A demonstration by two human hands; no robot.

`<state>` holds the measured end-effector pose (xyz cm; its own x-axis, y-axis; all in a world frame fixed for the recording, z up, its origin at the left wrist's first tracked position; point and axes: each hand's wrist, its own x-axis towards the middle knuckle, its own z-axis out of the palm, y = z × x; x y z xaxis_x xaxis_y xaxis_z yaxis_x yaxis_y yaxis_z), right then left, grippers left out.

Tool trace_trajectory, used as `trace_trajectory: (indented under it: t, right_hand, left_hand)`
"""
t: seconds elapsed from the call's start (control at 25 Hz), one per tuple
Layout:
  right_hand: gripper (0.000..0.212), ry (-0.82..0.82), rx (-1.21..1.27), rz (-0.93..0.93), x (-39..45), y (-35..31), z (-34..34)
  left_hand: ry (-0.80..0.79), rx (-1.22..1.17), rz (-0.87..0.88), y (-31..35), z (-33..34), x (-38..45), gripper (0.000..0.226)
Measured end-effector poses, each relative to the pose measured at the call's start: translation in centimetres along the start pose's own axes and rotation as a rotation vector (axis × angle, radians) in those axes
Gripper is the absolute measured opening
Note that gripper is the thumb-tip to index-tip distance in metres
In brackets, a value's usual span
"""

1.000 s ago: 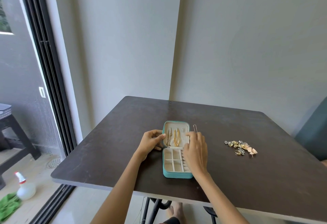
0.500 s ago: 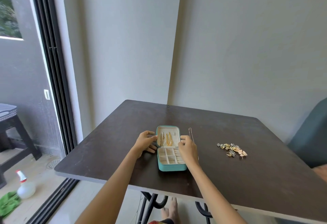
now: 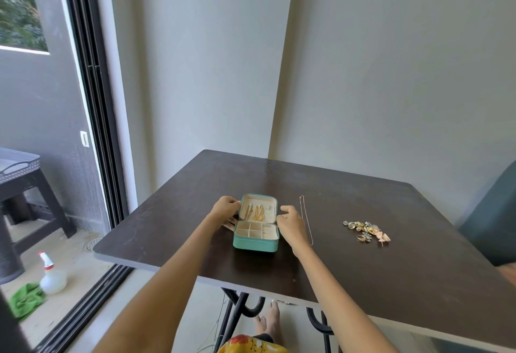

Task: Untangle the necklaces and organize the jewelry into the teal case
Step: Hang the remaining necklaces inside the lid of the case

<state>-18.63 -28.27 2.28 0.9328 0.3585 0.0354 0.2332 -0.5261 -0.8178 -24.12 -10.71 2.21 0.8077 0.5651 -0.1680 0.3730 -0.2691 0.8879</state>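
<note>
Since a second ago the right hand (image 3: 290,223) has come off the lid and slid to the right side of the case (image 3: 256,238), and the lid itself is tipped up more than it was. The view has also pulled back a bit, so everything sits lower and smaller.

Right now the case is open in the middle of the desk (image 3: 391,269), lid standing up at the back. Gold necklaces (image 3: 255,213) hang inside the lid, and the divided tray below looks bare as far as I can tell. The left hand (image 3: 224,209) has its fingers curled on the lid's left edge, holding it. The right hand is just beside the case's right side, fingers loosely curled, thumb toward the lid; can't tell if it's actually touching or gripping anything.

A thin chain (image 3: 306,220) lies stretched out straight on the desk just right of the right hand. Further right, well apart from the case, there's a pile of small jewelry (image 3: 367,231), gold and silvery bits, too small to sort out.

On the floor off to the left: a spray bottle (image 3: 51,274) and a green cloth (image 3: 25,298).
</note>
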Motion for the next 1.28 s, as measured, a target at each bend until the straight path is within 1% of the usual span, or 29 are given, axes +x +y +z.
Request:
trace_trajectory:
  t: [0.08, 0.12, 0.16, 0.2, 0.24, 0.32, 0.4, 0.52, 0.6, 0.72, 0.84, 0.92, 1.04, 1.2, 1.28]
  right_hand:
    - [0.038, -0.001, 0.01, -0.007, 0.5, 0.4, -0.1]
    - [0.037, 0.011, 0.028, -0.014, 0.8, 0.5, -0.3]
    - [0.035, 0.035, 0.046, -0.023, 1.2, 0.6, -0.6]
    - [0.033, 0.07, 0.057, -0.026, 1.8, 0.7, -1.1]
    - [0.032, 0.112, 0.058, -0.023, 2.3, 0.8, -1.7]
    - [0.029, 0.179, 0.026, -0.015, 3.9, 1.8, -3.2]
    - [0.027, 0.202, -0.044, -0.005, 5.5, 3.4, -4.7]
    - [0.028, 0.185, -0.124, -0.01, 7.2, 6.1, -5.9]
    - [0.026, 0.188, -0.103, -0.038, 8.1, 7.1, -5.7]
    - [0.024, 0.236, -0.046, -0.076, 9.6, 7.9, -5.1]
    - [0.024, 0.255, -0.048, -0.087, 10.4, 8.5, -5.0]
    - [0.024, 0.267, -0.027, -0.092, 10.7, 8.6, -5.2]
    - [0.024, 0.274, 0.024, -0.096, 10.7, 8.8, -5.1]
    - [0.023, 0.254, 0.011, -0.115, 10.6, 8.9, -4.9]
    - [0.023, 0.257, 0.028, -0.119, 10.5, 9.0, -4.7]
  left_hand:
    - [0.03, 0.123, 0.012, 0.5, -0.2, 0.0, 0.023]
    - [0.091, 0.224, 0.052, 0.9, -0.3, 0.2, 0.024]
    - [0.17, 0.315, 0.109, 1.5, -0.4, 0.4, 0.024]
    - [0.241, 0.363, 0.177, 2.2, -0.2, 0.7, 0.024]
    - [0.278, 0.37, 0.247, 3.3, 0.1, 0.9, 0.025]
    - [0.262, 0.375, 0.373, 5.7, 1.8, 1.4, 0.025]
    - [0.205, 0.402, 0.446, 8.2, 4.2, 2.4, 0.028]
    - [0.147, 0.496, 0.444, 10.4, 8.4, 4.4, 0.031]
    - [0.117, 0.608, 0.433, 10.8, 10.9, 6.0, 0.031]
    - [0.076, 0.713, 0.4, 11.3, 13.6, 8.8, 0.029]
    - [0.03, 0.787, 0.339, 11.4, 14.8, 11.0, 0.025]
    - [-0.004, 0.824, 0.327, 11.3, 14.9, 11.8, 0.029]
    - [-0.024, 0.862, 0.352, 11.6, 15.1, 12.3, 0.033]
    - [0.003, 0.905, 0.392, 11.2, 16.0, 11.7, 0.037]
    - [-0.003, 0.919, 0.413, 11.0, 16.3, 11.5, 0.035]
